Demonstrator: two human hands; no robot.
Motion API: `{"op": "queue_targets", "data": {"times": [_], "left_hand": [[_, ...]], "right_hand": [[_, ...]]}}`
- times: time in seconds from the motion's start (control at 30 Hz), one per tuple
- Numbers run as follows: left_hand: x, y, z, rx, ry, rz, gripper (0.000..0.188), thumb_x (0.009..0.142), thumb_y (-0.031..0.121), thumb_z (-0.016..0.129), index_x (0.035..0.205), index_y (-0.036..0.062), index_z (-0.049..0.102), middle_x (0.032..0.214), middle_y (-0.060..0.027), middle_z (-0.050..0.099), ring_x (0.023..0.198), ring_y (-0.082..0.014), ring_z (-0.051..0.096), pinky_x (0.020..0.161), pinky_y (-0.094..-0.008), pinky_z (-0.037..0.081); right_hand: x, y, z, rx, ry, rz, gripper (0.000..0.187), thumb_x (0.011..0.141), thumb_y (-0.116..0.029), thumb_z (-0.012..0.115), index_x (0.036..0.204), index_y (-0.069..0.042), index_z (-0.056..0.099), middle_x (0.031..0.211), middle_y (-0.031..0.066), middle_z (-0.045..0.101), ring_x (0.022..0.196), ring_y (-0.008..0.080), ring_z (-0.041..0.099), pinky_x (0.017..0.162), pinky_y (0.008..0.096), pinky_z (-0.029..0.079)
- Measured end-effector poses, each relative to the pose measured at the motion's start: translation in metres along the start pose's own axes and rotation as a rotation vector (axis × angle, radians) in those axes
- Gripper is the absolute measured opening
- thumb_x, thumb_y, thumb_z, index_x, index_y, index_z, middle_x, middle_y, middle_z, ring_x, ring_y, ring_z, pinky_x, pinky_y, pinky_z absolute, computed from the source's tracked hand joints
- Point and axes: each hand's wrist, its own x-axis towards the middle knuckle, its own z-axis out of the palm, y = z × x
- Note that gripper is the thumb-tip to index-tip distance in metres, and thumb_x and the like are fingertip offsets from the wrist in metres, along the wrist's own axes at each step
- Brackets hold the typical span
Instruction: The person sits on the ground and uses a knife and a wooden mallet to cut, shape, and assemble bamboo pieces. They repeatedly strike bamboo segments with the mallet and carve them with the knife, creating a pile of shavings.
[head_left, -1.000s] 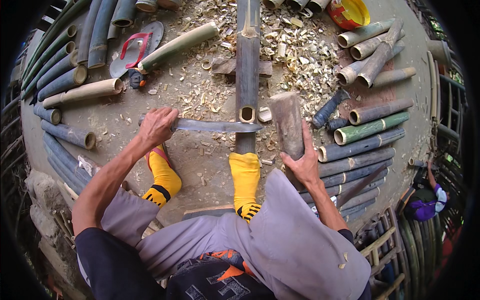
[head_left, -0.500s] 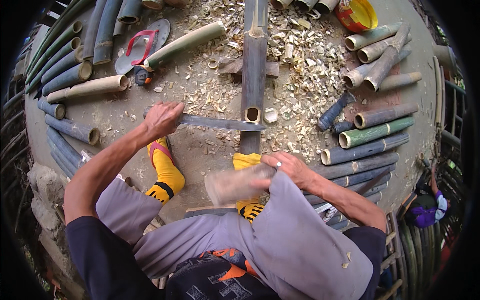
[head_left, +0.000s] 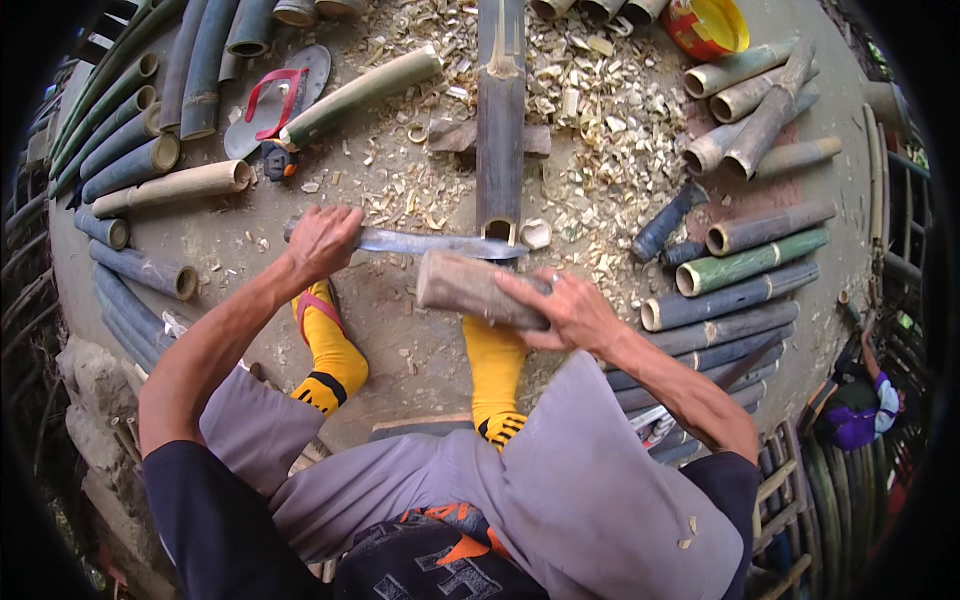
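My left hand (head_left: 322, 240) grips the handle of a long machete (head_left: 430, 242). Its blade lies across the near open end of a dark bamboo pole (head_left: 500, 110) that runs away from me on the ground. My right hand (head_left: 570, 310) is closed around a thick wooden club (head_left: 470, 288), held level just above the blade's tip end. My two feet in yellow socks (head_left: 494, 372) rest on the ground below the pole's end.
Cut bamboo tubes lie piled at left (head_left: 130, 165) and right (head_left: 745, 262). Chips and shavings (head_left: 600, 110) litter the ground around the pole. A sandal with red straps (head_left: 275, 95) lies at upper left, a red and yellow bowl (head_left: 708, 24) at top right. Another person (head_left: 858, 405) crouches at far right.
My right hand lifted the club from beside the pole, swung it back toward my knee, then brought it forward over the blade. The machete stays across the pole's end.
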Motion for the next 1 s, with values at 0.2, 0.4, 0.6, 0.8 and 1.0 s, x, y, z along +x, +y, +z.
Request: {"op": "queue_targets", "data": {"times": [0.2,0.4,0.6,0.8,1.0], "left_hand": [[0.012,-0.001,-0.013,-0.096,-0.184,-0.057,0.016,0.070,0.008,0.061,0.083,0.0019,0.054,0.072,-0.0131,0.061,0.070,-0.0307,0.063,0.061,-0.0414,0.049],[0.034,-0.011,-0.048,-0.828,-0.096,-0.316,0.035,0.063,0.021,0.078,0.083,-0.0007,0.061,0.066,-0.0067,0.062,0.057,-0.0158,0.057,0.055,-0.0302,0.046],[0.027,-0.017,-0.020,-0.608,-0.210,-0.121,0.038,0.060,0.024,0.070,0.091,0.0014,0.066,0.075,-0.0161,0.065,0.069,-0.0330,0.062,0.067,-0.0398,0.049],[0.025,-0.004,-0.018,-0.475,-0.297,-0.271,0.040,0.058,0.023,0.067,0.089,-0.0007,0.068,0.069,-0.0210,0.064,0.068,-0.0352,0.064,0.067,-0.0412,0.050],[0.033,-0.005,-0.029,-0.452,-0.359,-0.221,0.041,0.059,0.024,0.067,0.090,-0.0020,0.068,0.071,-0.0209,0.065,0.070,-0.0356,0.064,0.069,-0.0412,0.051]], "right_hand": [[0.011,0.029,-0.001,0.089,0.008,0.063,0.081,0.066,-0.029,0.077,0.138,-0.039,0.042,0.098,0.0150,0.058,0.081,0.0299,0.063,0.069,0.0392,0.053],[-0.001,-0.001,-0.034,0.423,0.481,0.375,0.092,0.074,-0.020,0.075,0.149,-0.013,0.022,0.131,0.0226,0.052,0.111,0.0299,0.059,0.093,0.0379,0.050],[-0.016,0.019,-0.061,0.447,0.655,0.457,0.093,0.073,-0.014,0.072,0.149,-0.009,0.019,0.131,0.0200,0.052,0.114,0.0273,0.056,0.099,0.0360,0.044],[-0.016,-0.004,-0.058,0.476,0.614,0.419,0.095,0.073,-0.021,0.073,0.149,-0.009,0.018,0.132,0.0210,0.050,0.115,0.0288,0.055,0.101,0.0374,0.042],[-0.018,-0.011,-0.049,0.581,0.089,0.616,0.095,0.073,-0.025,0.072,0.150,-0.016,0.017,0.132,0.0258,0.050,0.119,0.0338,0.053,0.102,0.0397,0.041]]}}
